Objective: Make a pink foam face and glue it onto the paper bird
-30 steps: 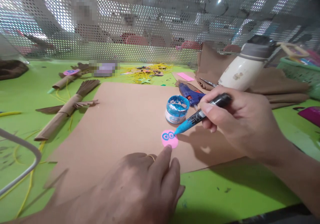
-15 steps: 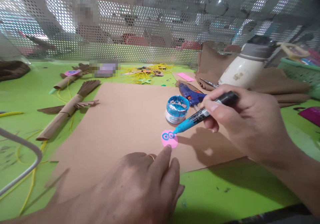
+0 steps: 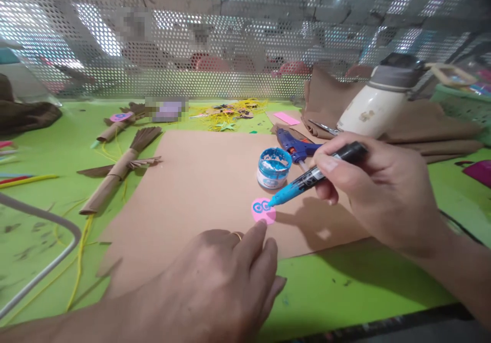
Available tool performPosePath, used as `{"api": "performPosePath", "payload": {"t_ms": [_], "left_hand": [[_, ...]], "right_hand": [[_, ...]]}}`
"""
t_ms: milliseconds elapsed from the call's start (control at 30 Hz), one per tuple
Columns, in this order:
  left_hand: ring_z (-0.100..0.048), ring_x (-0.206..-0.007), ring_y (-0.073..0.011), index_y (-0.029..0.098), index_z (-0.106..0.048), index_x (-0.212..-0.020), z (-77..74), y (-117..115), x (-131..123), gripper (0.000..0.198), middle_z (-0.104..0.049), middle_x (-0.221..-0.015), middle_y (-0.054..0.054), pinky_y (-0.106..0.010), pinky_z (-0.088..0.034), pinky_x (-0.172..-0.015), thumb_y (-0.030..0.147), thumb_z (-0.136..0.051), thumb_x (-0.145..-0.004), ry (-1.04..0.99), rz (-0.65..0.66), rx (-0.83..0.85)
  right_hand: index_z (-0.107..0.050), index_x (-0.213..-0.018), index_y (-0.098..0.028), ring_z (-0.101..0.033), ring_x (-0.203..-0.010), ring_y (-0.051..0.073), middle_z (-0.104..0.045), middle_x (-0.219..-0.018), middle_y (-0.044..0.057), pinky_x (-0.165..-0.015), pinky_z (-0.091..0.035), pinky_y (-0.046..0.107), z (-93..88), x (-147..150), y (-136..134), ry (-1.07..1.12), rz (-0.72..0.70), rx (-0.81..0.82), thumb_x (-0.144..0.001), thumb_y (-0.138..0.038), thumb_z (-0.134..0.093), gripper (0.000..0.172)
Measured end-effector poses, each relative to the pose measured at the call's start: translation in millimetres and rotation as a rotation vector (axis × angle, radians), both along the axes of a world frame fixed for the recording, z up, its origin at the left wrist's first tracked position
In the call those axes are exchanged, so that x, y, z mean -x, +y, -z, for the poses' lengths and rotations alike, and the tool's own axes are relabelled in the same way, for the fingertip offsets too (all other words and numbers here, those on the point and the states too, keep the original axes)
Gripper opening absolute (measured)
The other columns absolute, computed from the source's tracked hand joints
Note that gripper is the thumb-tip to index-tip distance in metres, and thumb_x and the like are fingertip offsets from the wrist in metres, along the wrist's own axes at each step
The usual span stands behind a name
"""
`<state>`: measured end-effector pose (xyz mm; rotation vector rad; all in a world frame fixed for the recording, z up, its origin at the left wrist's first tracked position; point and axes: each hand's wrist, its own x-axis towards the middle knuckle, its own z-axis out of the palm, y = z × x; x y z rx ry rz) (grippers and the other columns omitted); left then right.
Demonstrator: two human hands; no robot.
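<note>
A small pink paper circle (image 3: 268,218) with two blue ringed eyes lies on a sheet of brown paper (image 3: 199,179). My left hand (image 3: 233,271) rests palm down with fingers stretched out, its index fingertip pressing the circle's lower edge. In my right hand (image 3: 368,189) is a black marker pen (image 3: 312,177) with a paint-blue front end, held in a writing grip. The pen's tip touches the circle at the right eye. Behind it stands an open jar of blue paint (image 3: 274,168), next to a dark blue glue gun (image 3: 295,146).
Rolled brown paper figures (image 3: 118,172) with yellow string lie on the left. A white bottle (image 3: 378,97) leans before folded brown paper at the right, near a green basket (image 3: 460,103). Yellow shreds (image 3: 230,113) lie at the back below a perforated screen (image 3: 184,46). A white bent rod (image 3: 49,261) crosses the left.
The view has shifted slightly, so things on the table appear a little further right. Both hands keep their places at the pink circle, with the pen tip still on the right eye.
</note>
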<state>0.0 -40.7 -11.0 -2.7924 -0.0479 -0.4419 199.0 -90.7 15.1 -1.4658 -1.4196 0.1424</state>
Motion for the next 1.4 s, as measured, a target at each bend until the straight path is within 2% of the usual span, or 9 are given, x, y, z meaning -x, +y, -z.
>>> {"api": "performPosePath", "payload": {"t_ms": [133, 233, 533, 667, 933, 1333, 1400], "left_hand": [[-0.051, -0.052, -0.0178, 0.013, -0.062, -0.099, -6.7, 0.8, 0.2, 0.022, -0.064, -0.099, -0.009, -0.035, -0.042, -0.036, 0.026, -0.048, -0.089, 0.061, 0.043, 0.037], [-0.051, -0.052, -0.0175, 0.014, -0.063, -0.091, -8.7, 1.0, 2.2, 0.02, -0.064, -0.094, -0.008, -0.035, -0.042, -0.036, 0.025, -0.046, -0.09, 0.093, 0.04, 0.07], [-0.057, -0.063, -0.0194, 0.014, -0.061, -0.092, -4.6, -2.8, 1.9, 0.021, -0.064, -0.092, -0.007, -0.036, -0.049, -0.047, 0.026, -0.044, -0.09, 0.098, -0.06, 0.109], [-0.056, -0.057, -0.0189, 0.015, -0.061, -0.091, -1.2, -1.4, 2.6, 0.023, -0.064, -0.084, -0.005, -0.034, -0.046, -0.043, 0.028, -0.043, -0.09, 0.079, -0.06, 0.121], [-0.058, -0.057, -0.0183, 0.015, -0.062, -0.096, -3.8, -4.4, -0.5, 0.024, -0.066, -0.091, -0.006, -0.033, -0.046, -0.045, 0.03, -0.044, -0.089, 0.043, -0.109, 0.058], [-0.054, -0.053, -0.0172, 0.016, -0.059, -0.087, 3.6, -4.6, 0.1, 0.019, -0.065, -0.083, -0.005, -0.032, -0.042, -0.043, 0.029, -0.044, -0.089, 0.038, -0.153, 0.049], [-0.052, -0.05, -0.0164, 0.017, -0.058, -0.086, 3.7, -3.8, -0.1, 0.02, -0.064, -0.083, -0.005, -0.032, -0.039, -0.041, 0.029, -0.043, -0.089, 0.051, -0.12, 0.058]], "right_hand": [[-0.055, -0.078, -0.018, -0.048, -0.045, 0.008, -0.053, -0.051, -0.005, -0.046, -0.039, 0.023, -0.9, 1.4, -2.3, 0.161, -0.099, 0.063, -0.086, -0.026, -0.051, 0.012], [-0.055, -0.079, -0.018, -0.051, -0.047, 0.009, -0.055, -0.052, -0.004, -0.048, -0.042, 0.024, -0.7, 0.5, -2.0, 0.196, -0.111, 0.037, -0.087, -0.025, -0.05, 0.011], [-0.054, -0.079, -0.022, -0.047, -0.046, 0.009, -0.05, -0.053, -0.007, -0.046, -0.038, 0.023, 3.9, -3.2, 0.8, 0.082, -0.09, 0.116, -0.085, -0.029, -0.051, 0.01], [-0.053, -0.075, -0.021, -0.049, -0.047, 0.009, -0.05, -0.053, -0.006, -0.048, -0.039, 0.023, 4.9, -1.1, 0.5, 0.037, -0.107, 0.137, -0.085, -0.026, -0.05, 0.011], [-0.053, -0.076, -0.02, -0.049, -0.047, 0.008, -0.051, -0.055, -0.006, -0.048, -0.04, 0.021, 4.3, 3.4, -1.6, -0.052, -0.131, 0.122, -0.084, -0.023, -0.051, 0.009], [-0.055, -0.076, -0.02, -0.05, -0.049, 0.007, -0.053, -0.056, -0.006, -0.048, -0.04, 0.02, 5.8, 5.0, 0.2, -0.062, -0.13, 0.138, -0.084, -0.021, -0.052, 0.009], [-0.055, -0.077, -0.021, -0.05, -0.049, 0.008, -0.053, -0.056, -0.006, -0.048, -0.04, 0.021, 6.9, 3.7, -0.1, -0.058, -0.132, 0.143, -0.084, -0.022, -0.051, 0.008]]}}
